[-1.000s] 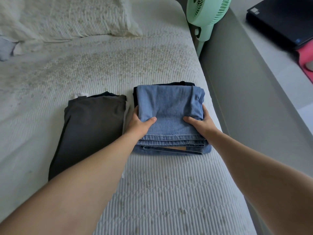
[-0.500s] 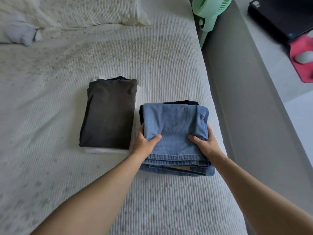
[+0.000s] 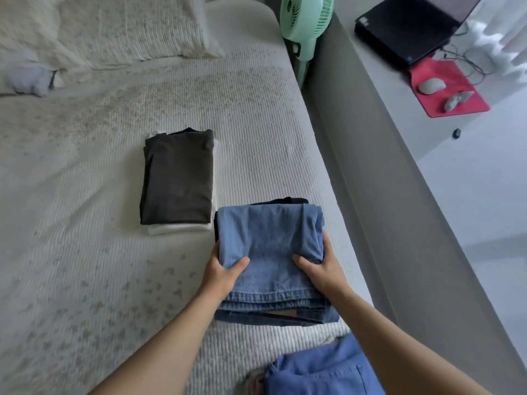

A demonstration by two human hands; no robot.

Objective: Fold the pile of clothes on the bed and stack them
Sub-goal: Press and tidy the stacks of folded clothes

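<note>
Folded blue jeans (image 3: 271, 243) top a small stack with a dark garment showing beneath, near the bed's right edge. My left hand (image 3: 224, 273) grips the stack's left side, thumb on top of the denim. My right hand (image 3: 320, 267) grips its right side the same way. To the left lies a second stack: a folded dark brown garment (image 3: 178, 178) on a white one (image 3: 176, 228), with a dark piece peeking out at its far end. Blue fabric (image 3: 322, 372) fills the bottom of the view below my right arm.
The bed (image 3: 85, 252) has a cream ribbed cover, with pillows (image 3: 114, 27) at the head. A green fan (image 3: 308, 21) stands by the bed's far right corner. A grey ledge runs along the right; beyond it sit a black laptop (image 3: 410, 27) and a red mouse pad (image 3: 447, 86).
The jeans stack, held by both hands, now lies nearer me and offset from the brown stack, which appears farther away. The view has pulled back, showing blue fabric at the bottom.
</note>
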